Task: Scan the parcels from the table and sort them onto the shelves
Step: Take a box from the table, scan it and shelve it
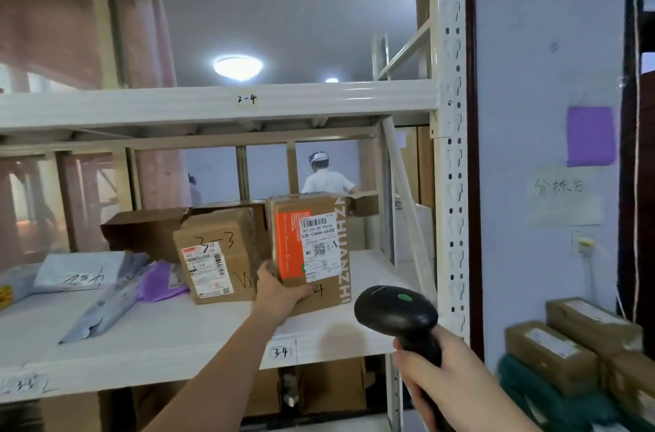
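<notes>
Far left of the white shelf [170, 336]: grey poly mailers [102, 304], one purple mailer [161, 281] beside them. Next, a cardboard box marked "3-3" [218, 258], standing upright, slightly tilted. Just right of it, touching, the parcel with the orange panel and white shipping label [312, 247], upright on the shelf above the edge tag "3-4". Left hand [280, 290] grips that parcel's lower left corner, thumb on its left side, fingers curled across the front. Right hand [436, 371] is wrapped round the handle of a black barcode scanner [397, 311], held in front of the shelf, below right of the parcel. Far right: more cardboard boxes [581, 339] stacked by the wall.
</notes>
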`<control>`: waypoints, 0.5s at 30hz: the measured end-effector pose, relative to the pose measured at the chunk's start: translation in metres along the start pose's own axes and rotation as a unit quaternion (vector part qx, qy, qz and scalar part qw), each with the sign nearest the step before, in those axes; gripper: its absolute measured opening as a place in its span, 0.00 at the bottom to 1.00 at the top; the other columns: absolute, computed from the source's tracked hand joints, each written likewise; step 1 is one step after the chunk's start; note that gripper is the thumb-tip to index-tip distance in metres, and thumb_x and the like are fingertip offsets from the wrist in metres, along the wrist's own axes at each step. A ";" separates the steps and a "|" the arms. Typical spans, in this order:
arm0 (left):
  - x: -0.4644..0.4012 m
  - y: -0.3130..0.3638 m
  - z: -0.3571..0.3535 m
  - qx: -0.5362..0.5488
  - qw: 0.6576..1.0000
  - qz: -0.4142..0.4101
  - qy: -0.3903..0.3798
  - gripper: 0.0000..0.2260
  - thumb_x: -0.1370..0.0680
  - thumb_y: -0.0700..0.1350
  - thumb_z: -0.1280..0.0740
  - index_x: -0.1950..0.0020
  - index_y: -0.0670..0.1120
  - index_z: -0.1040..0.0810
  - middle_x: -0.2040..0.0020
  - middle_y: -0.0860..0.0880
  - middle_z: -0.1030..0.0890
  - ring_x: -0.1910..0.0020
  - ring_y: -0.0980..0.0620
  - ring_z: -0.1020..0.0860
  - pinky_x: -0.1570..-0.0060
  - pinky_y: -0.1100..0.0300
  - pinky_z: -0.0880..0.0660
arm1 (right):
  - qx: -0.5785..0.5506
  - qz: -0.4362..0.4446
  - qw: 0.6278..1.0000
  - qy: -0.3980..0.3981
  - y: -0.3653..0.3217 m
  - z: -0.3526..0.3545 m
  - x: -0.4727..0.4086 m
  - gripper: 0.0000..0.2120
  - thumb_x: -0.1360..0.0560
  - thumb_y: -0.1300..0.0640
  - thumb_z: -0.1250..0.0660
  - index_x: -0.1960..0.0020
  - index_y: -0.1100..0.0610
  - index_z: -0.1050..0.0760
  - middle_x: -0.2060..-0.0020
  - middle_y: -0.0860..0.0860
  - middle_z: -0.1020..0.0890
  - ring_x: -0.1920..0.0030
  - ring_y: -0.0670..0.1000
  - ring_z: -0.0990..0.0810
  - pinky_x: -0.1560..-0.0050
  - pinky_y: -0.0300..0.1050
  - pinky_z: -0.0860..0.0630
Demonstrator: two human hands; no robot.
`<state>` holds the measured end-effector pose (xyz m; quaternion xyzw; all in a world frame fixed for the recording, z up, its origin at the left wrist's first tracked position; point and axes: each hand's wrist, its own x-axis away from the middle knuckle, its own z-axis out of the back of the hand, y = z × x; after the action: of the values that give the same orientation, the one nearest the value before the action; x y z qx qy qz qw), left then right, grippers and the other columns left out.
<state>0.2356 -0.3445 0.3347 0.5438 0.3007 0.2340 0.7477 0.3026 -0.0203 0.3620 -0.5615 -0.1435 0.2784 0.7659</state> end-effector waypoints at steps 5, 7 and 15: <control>-0.002 0.001 -0.028 -0.071 0.990 -0.016 0.119 0.47 0.30 0.49 0.20 0.21 0.47 0.46 0.28 0.43 0.32 0.31 0.41 0.28 0.32 0.41 0.26 | 0.018 0.017 1.000 0.012 0.000 0.008 -0.012 0.04 0.21 0.59 0.33 0.47 0.55 0.24 0.74 0.53 0.23 0.72 0.53 0.24 0.63 0.47 0.25; -0.004 0.006 -0.039 -0.099 0.984 -0.008 0.147 0.48 0.29 0.52 0.20 0.20 0.45 0.48 0.26 0.42 0.35 0.26 0.40 0.33 0.29 0.43 0.31 | 0.019 0.024 0.999 0.006 0.000 0.013 -0.017 0.03 0.21 0.59 0.34 0.47 0.57 0.25 0.74 0.53 0.24 0.74 0.53 0.25 0.64 0.50 0.26; -0.028 0.018 -0.068 -0.129 0.963 0.097 0.216 0.53 0.34 0.65 0.20 0.22 0.45 0.48 0.25 0.42 0.37 0.23 0.40 0.37 0.26 0.44 0.38 | 0.004 0.007 1.000 0.005 0.010 0.028 -0.046 0.05 0.21 0.59 0.32 0.45 0.52 0.24 0.72 0.56 0.23 0.75 0.51 0.25 0.68 0.47 0.26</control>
<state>0.1674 -0.3126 0.3418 0.4059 0.3682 0.4542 0.7025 0.2484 -0.0232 0.3665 -0.5607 -0.1344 0.2818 0.7669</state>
